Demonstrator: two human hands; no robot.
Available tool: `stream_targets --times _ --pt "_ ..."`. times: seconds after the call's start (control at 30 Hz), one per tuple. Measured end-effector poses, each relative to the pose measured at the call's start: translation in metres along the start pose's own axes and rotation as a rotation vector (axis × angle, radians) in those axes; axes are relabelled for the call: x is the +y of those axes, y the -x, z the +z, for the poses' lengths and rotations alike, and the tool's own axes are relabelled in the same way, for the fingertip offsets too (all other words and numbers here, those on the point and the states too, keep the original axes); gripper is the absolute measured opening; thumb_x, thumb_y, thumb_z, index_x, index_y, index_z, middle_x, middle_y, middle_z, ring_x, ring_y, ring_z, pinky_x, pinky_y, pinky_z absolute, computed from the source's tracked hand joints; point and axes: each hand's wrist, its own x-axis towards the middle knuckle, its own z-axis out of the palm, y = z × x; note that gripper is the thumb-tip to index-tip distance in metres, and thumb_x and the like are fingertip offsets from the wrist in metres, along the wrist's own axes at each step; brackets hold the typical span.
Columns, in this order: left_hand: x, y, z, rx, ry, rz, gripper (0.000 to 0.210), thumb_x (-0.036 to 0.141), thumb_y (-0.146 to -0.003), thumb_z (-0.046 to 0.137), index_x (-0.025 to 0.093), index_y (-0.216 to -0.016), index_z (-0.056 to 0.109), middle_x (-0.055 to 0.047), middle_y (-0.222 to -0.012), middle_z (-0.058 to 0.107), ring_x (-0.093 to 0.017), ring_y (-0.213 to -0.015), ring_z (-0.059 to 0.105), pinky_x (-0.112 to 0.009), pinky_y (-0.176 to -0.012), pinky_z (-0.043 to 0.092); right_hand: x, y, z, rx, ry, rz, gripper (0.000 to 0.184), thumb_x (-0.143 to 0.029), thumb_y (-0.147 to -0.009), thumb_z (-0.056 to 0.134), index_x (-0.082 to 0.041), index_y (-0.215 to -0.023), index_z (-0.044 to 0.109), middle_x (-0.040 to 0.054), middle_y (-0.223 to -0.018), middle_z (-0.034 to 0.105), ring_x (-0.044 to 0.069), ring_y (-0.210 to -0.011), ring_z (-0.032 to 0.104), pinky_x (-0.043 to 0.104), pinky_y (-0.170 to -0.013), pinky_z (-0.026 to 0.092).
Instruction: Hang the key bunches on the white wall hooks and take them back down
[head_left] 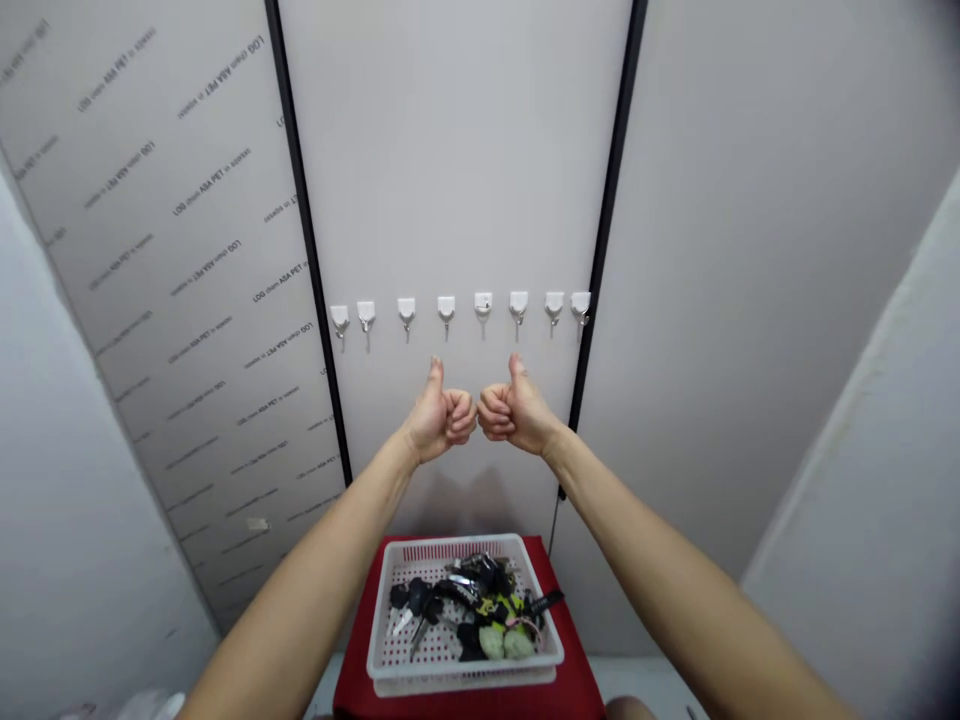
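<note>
My left hand [442,412] is closed in a fist with its thumb pointing up. My right hand [519,408] mirrors it, thumb up and fingers curled in. The knuckles of both meet or nearly meet in front of the pale wall panel [457,150], and neither hand shows anything in its grip. Just above the thumbs runs a row of several white wall hooks [446,308] with metal prongs. Below the hands, a white plastic basket [381,610] holds a pile of keys [416,598], with black, yellow-green and pale green pieces among them.
Under the basket is a red-covered stand [574,670]. Two black vertical strips [306,210] border the middle panel. At the left stands a panel printed with slanted lettering [217,270]; a plain grey panel [750,250] is on the right. White walls close in both sides.
</note>
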Motion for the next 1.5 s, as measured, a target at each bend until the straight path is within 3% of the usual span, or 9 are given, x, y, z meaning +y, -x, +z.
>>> stream_targets --times 0.27,0.5,0.6,0.77,1.07,1.17,1.3,1.4,1.5 --pt "-0.016 0.006 -0.009 0.039 0.041 -0.062 0.059 0.064 -0.061 0.008 0.015 -0.036 0.027 0.004 -0.029 0.026 -0.002 -0.025 0.025 -0.015 -0.032 0.016 0.016 0.001 0.007 0.105 0.104 0.000 0.055 -0.064 -0.062 0.006 -0.018 -0.038 0.022 -0.0064 -0.032 0.021 0.003 -0.028 0.017 0.017 -0.031 0.018" --pt "-0.045 0.011 -0.023 0.371 0.095 -0.045 0.047 0.053 -0.067 0.025 0.013 -0.047 0.040 0.002 -0.036 0.042 -0.004 -0.032 0.038 -0.015 -0.036 0.026 -0.024 -0.053 -0.019 0.859 0.494 -0.574 0.031 -0.044 -0.062 0.042 -0.014 -0.065 0.049 -0.0031 -0.051 0.045 0.005 -0.042 0.039 0.018 -0.043 0.032" --pt "-0.058 0.016 -0.030 0.403 0.108 -0.071 0.043 0.050 -0.067 0.030 0.012 -0.052 0.043 0.003 -0.039 0.044 -0.003 -0.033 0.040 -0.015 -0.038 0.028 -0.051 -0.077 -0.032 0.985 0.757 -0.653 0.023 -0.033 -0.062 0.047 -0.014 -0.073 0.053 -0.0015 -0.053 0.050 0.008 -0.049 0.044 0.022 -0.053 0.035" --pt "-0.078 0.029 -0.036 0.431 0.081 -0.148 0.037 0.047 -0.064 0.037 0.012 -0.056 0.045 0.003 -0.041 0.045 -0.003 -0.034 0.040 -0.015 -0.039 0.028 -0.048 -0.091 -0.037 0.898 1.096 -0.526 0.012 -0.020 -0.064 0.045 -0.013 -0.061 0.055 0.0022 -0.058 0.054 0.012 -0.058 0.049 0.026 -0.060 0.036" --pt "-0.155 0.049 -0.053 0.439 -0.518 -0.270 0.019 0.031 -0.060 0.046 0.013 -0.053 0.046 0.005 -0.042 0.044 -0.005 -0.038 0.039 -0.017 -0.042 0.029 -0.008 -0.049 -0.028 0.840 1.215 -0.518 0.032 -0.015 -0.067 0.039 -0.016 -0.099 0.044 0.0057 -0.100 0.045 0.012 -0.081 0.045 0.025 -0.074 0.032" --pt "-0.179 0.061 -0.056 0.413 -0.786 -0.270 0.012 0.024 -0.058 0.048 0.013 -0.059 0.051 0.003 -0.050 0.050 -0.008 -0.048 0.044 -0.019 -0.049 0.034 0.048 -0.008 -0.023 0.541 1.138 -0.269 0.033 -0.015 -0.069 0.034 -0.013 -0.101 0.042 0.0094 -0.102 0.044 0.011 -0.073 0.047 0.025 -0.074 0.033" --pt "-0.194 0.073 -0.051 0.359 -0.982 -0.178 0.016 0.015 -0.057 0.047 0.015 -0.072 0.053 -0.001 -0.071 0.056 -0.011 -0.067 0.049 -0.021 -0.063 0.037 0.133 0.051 -0.019 0.132 1.071 -0.041 0.013 -0.017 -0.060 0.047 -0.014 -0.065 0.058 0.0002 -0.057 0.057 0.009 -0.050 0.049 0.018 -0.051 0.038" --pt "-0.199 0.079 -0.041 0.300 -1.056 -0.120 0.019 0.014 -0.058 0.047 0.016 -0.076 0.053 -0.002 -0.078 0.055 -0.011 -0.073 0.048 -0.023 -0.068 0.037 0.166 0.081 -0.019 -0.028 0.956 0.116 0.016 -0.021 -0.063 0.044 -0.014 -0.065 0.058 -0.0014 -0.053 0.056 0.007 -0.047 0.047 0.016 -0.044 0.035" --pt "-0.204 0.080 -0.033 0.270 -1.124 -0.119 0.023 0.015 -0.058 0.048 0.017 -0.081 0.052 -0.002 -0.081 0.055 -0.013 -0.075 0.048 -0.024 -0.070 0.037 0.176 0.091 -0.019 -0.030 0.953 0.165 0.017 -0.023 -0.063 0.044 -0.014 -0.064 0.057 -0.0010 -0.055 0.056 0.007 -0.049 0.047 0.016 -0.046 0.033"
